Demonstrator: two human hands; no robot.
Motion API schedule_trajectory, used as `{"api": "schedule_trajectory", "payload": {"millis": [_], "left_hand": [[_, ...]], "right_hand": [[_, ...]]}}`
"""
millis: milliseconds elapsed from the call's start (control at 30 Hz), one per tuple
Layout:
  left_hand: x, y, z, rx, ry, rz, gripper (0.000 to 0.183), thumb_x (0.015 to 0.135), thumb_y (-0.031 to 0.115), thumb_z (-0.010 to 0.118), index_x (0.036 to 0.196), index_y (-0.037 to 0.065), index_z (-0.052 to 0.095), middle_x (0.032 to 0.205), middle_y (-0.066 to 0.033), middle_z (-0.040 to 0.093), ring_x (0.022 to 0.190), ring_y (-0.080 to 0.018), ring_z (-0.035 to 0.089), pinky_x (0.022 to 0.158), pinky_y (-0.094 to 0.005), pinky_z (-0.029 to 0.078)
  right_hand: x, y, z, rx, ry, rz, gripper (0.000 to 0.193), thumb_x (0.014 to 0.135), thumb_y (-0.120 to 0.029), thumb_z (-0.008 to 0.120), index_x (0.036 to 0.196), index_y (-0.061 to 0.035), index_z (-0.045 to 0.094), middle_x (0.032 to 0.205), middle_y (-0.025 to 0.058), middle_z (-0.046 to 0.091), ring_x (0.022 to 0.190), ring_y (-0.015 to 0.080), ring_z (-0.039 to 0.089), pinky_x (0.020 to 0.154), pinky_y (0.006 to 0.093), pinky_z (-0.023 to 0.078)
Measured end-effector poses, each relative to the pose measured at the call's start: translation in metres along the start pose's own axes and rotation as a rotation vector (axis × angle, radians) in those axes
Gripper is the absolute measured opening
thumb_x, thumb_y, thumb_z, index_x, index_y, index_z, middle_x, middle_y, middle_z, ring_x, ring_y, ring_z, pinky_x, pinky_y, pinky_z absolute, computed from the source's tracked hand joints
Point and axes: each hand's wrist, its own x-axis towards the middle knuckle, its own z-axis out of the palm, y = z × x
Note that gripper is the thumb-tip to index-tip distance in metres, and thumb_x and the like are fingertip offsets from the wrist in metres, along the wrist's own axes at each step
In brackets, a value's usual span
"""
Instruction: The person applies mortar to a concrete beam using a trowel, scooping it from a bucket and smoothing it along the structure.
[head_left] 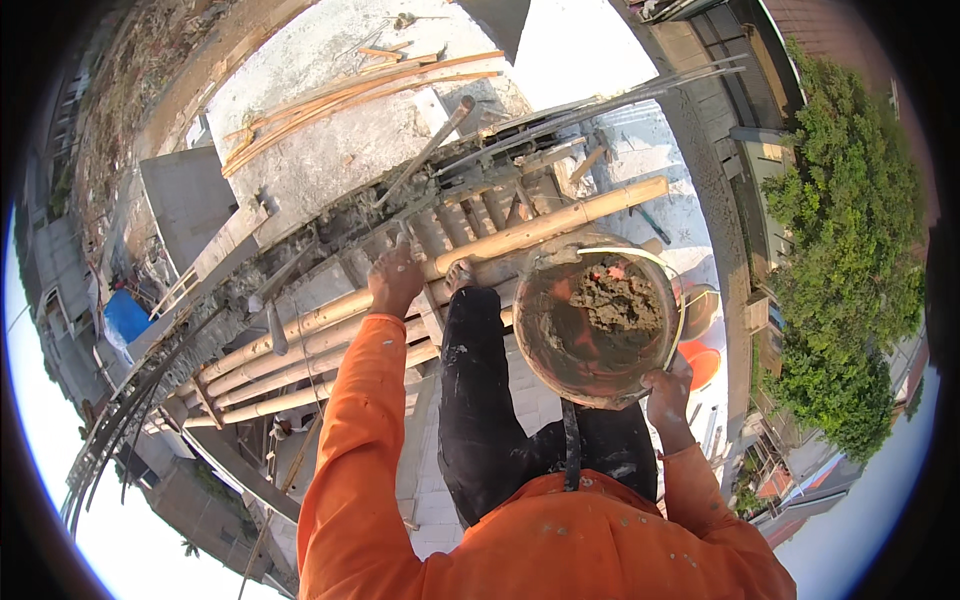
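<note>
My right hand (pixel 668 392) is closed on the rim of a round, mortar-smeared bucket (pixel 540 362) with a pale wire handle. A lump of wet grey-brown mortar (pixel 625 300) sits inside it, with reddish patches of the wall showing. My left hand (pixel 397 274) reaches forward beside the upper bamboo pole (pixel 550 225), fingers stretched toward the mortar-covered wall edge (pixel 335 225); whether they touch it I cannot tell. My bare foot (pixel 460 275) rests by the same pole. Left of my left hand, a trowel (pixel 276 328) lies at the wall edge.
Several bamboo poles (pixel 290 362) form a platform below me, with gaps between them. Beyond the wall, thin wooden strips (pixel 350 95) lie on a pale slab, and a stick (pixel 432 148) leans across the edge. An orange container (pixel 702 364) and a leafy tree (pixel 845 260) are at right.
</note>
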Motion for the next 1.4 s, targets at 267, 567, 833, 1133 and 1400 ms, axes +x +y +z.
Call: {"api": "schedule_trajectory", "payload": {"millis": [267, 567, 833, 1133, 1400], "left_hand": [[0.161, -0.017, 0.064, 0.378, -0.187, 0.006, 0.024, 0.083, 0.018, 0.052, 0.099, 0.008, 0.065, 0.108, -0.0154, 0.061, 0.101, -0.0275, 0.06, 0.082, -0.0366, 0.049], [0.158, 0.049, 0.008, 0.654, -0.366, 0.005, 0.033, 0.07, 0.009, 0.058, 0.102, 0.011, 0.066, 0.107, -0.0121, 0.063, 0.101, -0.0304, 0.06, 0.08, -0.0403, 0.05], [0.18, 0.095, -0.023, 0.871, -0.494, 0.124, 0.04, 0.072, 0.006, 0.057, 0.111, 0.011, 0.062, 0.118, -0.0103, 0.058, 0.111, -0.0261, 0.054, 0.086, -0.0392, 0.046], [0.208, 0.034, 0.047, 0.975, -0.646, -0.029, 0.038, 0.073, 0.009, 0.062, 0.111, 0.007, 0.061, 0.118, -0.0104, 0.058, 0.109, -0.0304, 0.055, 0.089, -0.0388, 0.045], [0.209, 0.118, -0.019, 0.9, -0.504, -0.04, 0.036, 0.067, 0.009, 0.069, 0.102, 0.004, 0.065, 0.104, -0.0157, 0.063, 0.097, -0.0287, 0.06, 0.078, -0.0378, 0.048]], "right_hand": [[0.038, 0.015, 0.007, 0.146, 0.128, 0.055, 0.042, 0.062, 0.005, 0.045, 0.103, 0.0055, 0.053, 0.084, 0.0057, 0.059, 0.067, 0.0103, 0.052, 0.058, 0.0207, 0.041], [0.057, 0.07, -0.039, -0.315, 0.22, -0.032, 0.026, 0.071, 0.002, 0.047, 0.096, 0.0015, 0.054, 0.077, 0.0058, 0.057, 0.061, 0.0107, 0.049, 0.058, 0.0229, 0.041], [0.077, 0.06, -0.041, 0.042, 0.34, 0.027, 0.021, 0.065, 0.004, 0.046, 0.083, -0.0002, 0.056, 0.08, 0.0048, 0.056, 0.064, 0.0122, 0.051, 0.06, 0.0226, 0.041], [0.07, 0.09, -0.065, -0.451, 0.226, -0.049, 0.053, 0.064, 0.001, 0.045, 0.117, 0.0004, 0.049, 0.095, 0.0024, 0.056, 0.069, 0.0085, 0.049, 0.062, 0.0196, 0.041], [0.091, 0.098, -0.074, 0.196, 0.321, 0.06, 0.05, 0.063, 0.001, 0.044, 0.113, 0.0026, 0.05, 0.091, 0.0033, 0.057, 0.074, 0.0099, 0.052, 0.07, 0.0199, 0.042]]}}
